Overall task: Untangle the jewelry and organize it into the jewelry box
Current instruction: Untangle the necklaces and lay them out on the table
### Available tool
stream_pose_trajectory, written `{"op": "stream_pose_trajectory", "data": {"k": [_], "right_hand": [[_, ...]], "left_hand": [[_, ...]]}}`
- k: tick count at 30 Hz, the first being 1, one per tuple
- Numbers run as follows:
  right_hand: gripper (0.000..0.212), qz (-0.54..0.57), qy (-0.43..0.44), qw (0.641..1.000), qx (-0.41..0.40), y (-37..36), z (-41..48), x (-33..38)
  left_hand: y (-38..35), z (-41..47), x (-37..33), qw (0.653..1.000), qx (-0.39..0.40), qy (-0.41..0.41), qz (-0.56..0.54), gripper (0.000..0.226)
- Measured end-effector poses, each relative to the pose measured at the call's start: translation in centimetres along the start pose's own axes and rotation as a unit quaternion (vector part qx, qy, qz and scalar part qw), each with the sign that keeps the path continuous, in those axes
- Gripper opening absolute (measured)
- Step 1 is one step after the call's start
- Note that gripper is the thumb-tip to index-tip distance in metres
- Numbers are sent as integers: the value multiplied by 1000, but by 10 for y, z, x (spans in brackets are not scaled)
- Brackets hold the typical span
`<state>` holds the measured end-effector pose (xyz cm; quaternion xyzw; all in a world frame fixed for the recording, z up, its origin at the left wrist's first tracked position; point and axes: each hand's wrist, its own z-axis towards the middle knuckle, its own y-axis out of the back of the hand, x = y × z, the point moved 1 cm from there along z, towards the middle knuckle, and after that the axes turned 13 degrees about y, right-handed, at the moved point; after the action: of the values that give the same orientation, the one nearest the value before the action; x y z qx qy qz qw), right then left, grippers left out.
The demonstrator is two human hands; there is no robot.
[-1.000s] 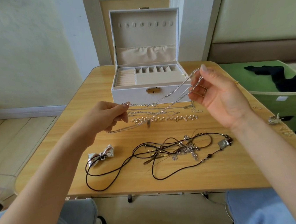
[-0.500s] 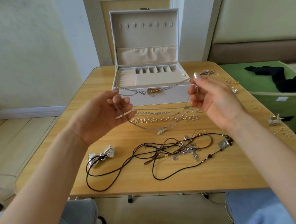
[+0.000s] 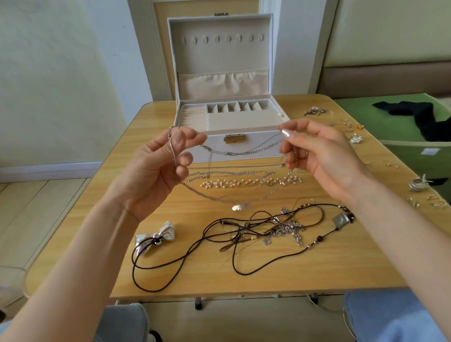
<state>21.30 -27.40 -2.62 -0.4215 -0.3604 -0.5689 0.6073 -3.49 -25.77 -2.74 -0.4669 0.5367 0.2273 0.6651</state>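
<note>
A thin silver chain necklace is stretched in the air between my two hands, in front of the open white jewelry box. My left hand pinches one end, my right hand pinches the other. A lower loop of chain with a small pendant sags toward the table. Behind it on the wooden table lie a pearl strand and more silver chains. Nearer me lies a tangle of black cord necklaces with silver chain bits.
A silver bow clip lies at the front left. Small earrings and charms are scattered along the table's right side, with rings near the right edge. A green bin with dark cloth stands to the right.
My hands moved from a slanted hold to level and wider apart, rising in front of the box. The chain now hangs in two loops between them, its pendant dangling low.
</note>
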Motion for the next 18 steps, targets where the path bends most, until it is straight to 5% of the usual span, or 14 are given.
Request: {"op": "stream_pose_trajectory", "data": {"k": [10, 18], "right_hand": [[17, 109, 23, 992, -52, 7, 4, 5], [16, 118, 29, 990, -76, 10, 5, 5]], "left_hand": [[6, 3, 1, 995, -73, 62, 9, 91], [4, 2, 4, 997, -59, 54, 7, 39]]}}
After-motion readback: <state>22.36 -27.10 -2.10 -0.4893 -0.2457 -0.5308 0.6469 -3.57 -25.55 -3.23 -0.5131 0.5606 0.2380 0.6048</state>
